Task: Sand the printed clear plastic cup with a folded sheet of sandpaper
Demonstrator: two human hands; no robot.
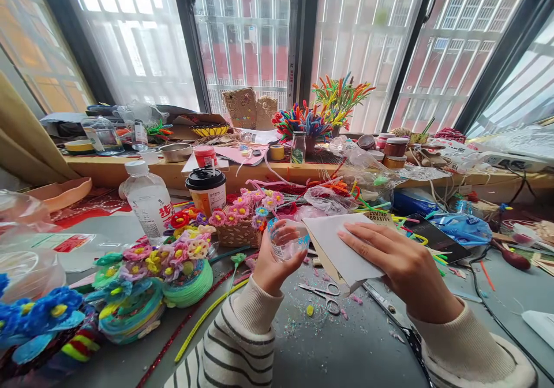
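Observation:
My left hand (pixel 273 268) is wrapped round a small clear plastic cup (pixel 285 249) with blue print, tilted toward the right. My right hand (pixel 389 255) grips a folded white sheet of paper (pixel 331 246), fingers flat on top and thumb hidden beneath. A tan layer shows under the paper's left edge. The paper's upper left corner comes close to the cup's rim; I cannot tell if they touch. Below the hands lie small silver scissors (pixel 322 293), and larger scissors (pixel 385 302) rest under my right wrist. A tan sheet printed "COATED ABRASIVE" (pixel 381 218) shows behind the right hand.
Pipe-cleaner flower pots (pixel 186 284) crowd the left, near a water bottle (pixel 149 203) and a lidded coffee cup (pixel 206 190). A basket (pixel 236 232) of pink flowers stands behind the cup. Loose pipe cleaners, glitter and a black cable (pixel 489 301) lie on the grey table (pixel 303 353).

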